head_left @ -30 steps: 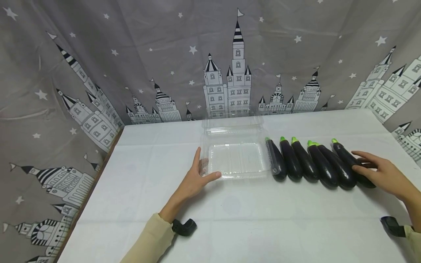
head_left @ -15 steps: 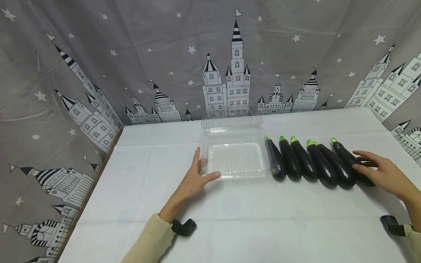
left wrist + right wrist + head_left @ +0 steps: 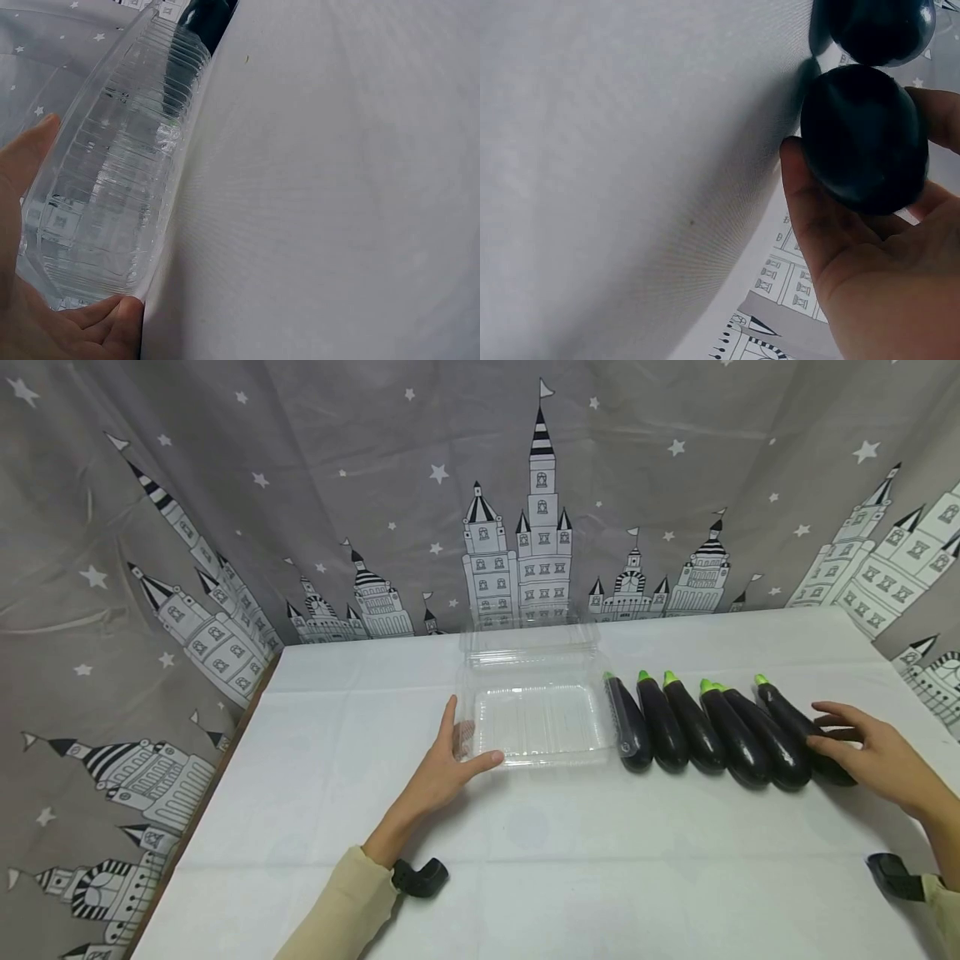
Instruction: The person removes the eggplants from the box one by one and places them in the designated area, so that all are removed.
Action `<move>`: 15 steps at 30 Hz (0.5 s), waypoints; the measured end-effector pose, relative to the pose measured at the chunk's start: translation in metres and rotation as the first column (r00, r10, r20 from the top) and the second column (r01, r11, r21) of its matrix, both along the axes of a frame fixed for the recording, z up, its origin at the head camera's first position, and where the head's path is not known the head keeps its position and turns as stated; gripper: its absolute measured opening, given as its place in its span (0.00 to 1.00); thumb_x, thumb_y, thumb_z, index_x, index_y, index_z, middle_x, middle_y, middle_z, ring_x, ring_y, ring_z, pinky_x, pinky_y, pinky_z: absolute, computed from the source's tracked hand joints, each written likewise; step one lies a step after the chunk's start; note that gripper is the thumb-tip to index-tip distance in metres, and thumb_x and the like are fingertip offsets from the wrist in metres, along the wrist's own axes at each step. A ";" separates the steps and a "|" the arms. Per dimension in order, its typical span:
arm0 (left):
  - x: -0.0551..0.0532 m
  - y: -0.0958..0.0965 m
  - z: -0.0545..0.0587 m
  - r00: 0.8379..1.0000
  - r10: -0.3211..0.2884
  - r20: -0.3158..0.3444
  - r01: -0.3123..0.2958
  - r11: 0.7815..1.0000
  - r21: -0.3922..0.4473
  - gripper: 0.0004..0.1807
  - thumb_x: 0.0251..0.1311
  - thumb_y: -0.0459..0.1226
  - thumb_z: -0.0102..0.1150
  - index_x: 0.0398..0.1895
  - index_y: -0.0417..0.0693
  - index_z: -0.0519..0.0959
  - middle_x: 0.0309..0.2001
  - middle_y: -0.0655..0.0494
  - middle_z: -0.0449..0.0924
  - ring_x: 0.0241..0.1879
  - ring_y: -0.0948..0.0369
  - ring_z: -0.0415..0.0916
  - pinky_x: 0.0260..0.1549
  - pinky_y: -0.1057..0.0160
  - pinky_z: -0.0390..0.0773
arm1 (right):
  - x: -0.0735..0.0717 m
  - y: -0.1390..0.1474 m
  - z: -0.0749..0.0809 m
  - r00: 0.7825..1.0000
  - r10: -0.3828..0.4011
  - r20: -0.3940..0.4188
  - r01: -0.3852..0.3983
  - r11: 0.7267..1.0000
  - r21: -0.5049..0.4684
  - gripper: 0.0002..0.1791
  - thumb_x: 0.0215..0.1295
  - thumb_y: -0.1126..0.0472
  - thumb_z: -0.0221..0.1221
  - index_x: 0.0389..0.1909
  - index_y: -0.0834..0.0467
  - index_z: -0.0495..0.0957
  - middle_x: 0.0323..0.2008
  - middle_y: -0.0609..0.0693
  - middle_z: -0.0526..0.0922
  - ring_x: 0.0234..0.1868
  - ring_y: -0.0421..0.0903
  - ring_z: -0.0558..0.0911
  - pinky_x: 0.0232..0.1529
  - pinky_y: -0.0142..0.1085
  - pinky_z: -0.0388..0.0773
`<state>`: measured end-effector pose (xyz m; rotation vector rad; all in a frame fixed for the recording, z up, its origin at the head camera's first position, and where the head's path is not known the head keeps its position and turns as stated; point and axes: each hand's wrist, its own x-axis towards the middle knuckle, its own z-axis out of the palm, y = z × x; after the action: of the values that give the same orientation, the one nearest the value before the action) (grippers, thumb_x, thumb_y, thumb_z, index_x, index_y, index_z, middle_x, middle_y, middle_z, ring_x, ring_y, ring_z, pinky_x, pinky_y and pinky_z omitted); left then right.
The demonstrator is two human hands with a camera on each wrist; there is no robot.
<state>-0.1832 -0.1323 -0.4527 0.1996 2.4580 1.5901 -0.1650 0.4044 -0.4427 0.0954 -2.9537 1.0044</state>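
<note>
A clear plastic clamshell box [image 3: 536,718] lies with its lid [image 3: 528,639] raised behind it. At the box's near left corner is the left hand [image 3: 442,768], thumb along the front rim and fingers at the left side; in the left wrist view bent fingertips [image 3: 129,319] meet its bottom edge. Several dark purple eggplants [image 3: 693,727] with green stem ends lie side by side to the right of the box. The right hand [image 3: 873,752] holds the rightmost eggplant [image 3: 787,714] near its thick end, thumb and fingers on opposite sides of it [image 3: 862,142].
A white cloth [image 3: 570,860] covers the table. Behind and to the left hangs a grey curtain [image 3: 360,460] printed with castles and stars. Black wrist mounts [image 3: 420,878] sit at both sleeves. The leftmost eggplant [image 3: 628,727] lies right at the box's right side.
The right hand's fingers shift very slightly on the rightmost eggplant. The left hand, the box and the eggplants stay in place.
</note>
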 end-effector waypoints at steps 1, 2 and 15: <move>0.001 0.000 0.001 1.000 0.000 0.002 0.000 1.000 0.000 0.62 0.58 0.50 0.69 0.79 0.59 0.29 0.74 0.37 0.51 0.73 0.43 0.50 0.67 0.41 0.55 | 0.000 0.000 0.000 1.000 -0.004 0.003 0.004 1.000 0.001 0.31 0.72 0.60 0.56 0.66 0.76 0.60 0.54 0.79 0.68 0.51 0.76 0.70 0.32 0.28 0.71; 0.001 0.000 0.002 1.000 0.001 0.007 -0.001 1.000 0.000 0.62 0.58 0.50 0.69 0.79 0.58 0.29 0.74 0.36 0.51 0.73 0.43 0.51 0.67 0.41 0.55 | 0.000 0.000 0.001 1.000 -0.008 -0.001 0.008 1.000 0.000 0.30 0.72 0.61 0.56 0.65 0.76 0.61 0.53 0.79 0.68 0.50 0.76 0.70 0.32 0.29 0.71; 0.002 0.001 0.004 1.000 -0.001 0.011 0.001 1.000 0.002 0.62 0.58 0.50 0.68 0.79 0.57 0.29 0.74 0.36 0.51 0.73 0.42 0.51 0.67 0.40 0.54 | 0.001 -0.001 0.000 0.999 -0.034 -0.026 0.034 0.999 0.005 0.28 0.69 0.63 0.60 0.61 0.76 0.64 0.47 0.76 0.72 0.46 0.72 0.72 0.27 0.20 0.64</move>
<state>-0.1815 -0.1312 -0.4487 0.1916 2.4479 1.5888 -0.1636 0.4030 -0.4431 0.0576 -2.9241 0.9832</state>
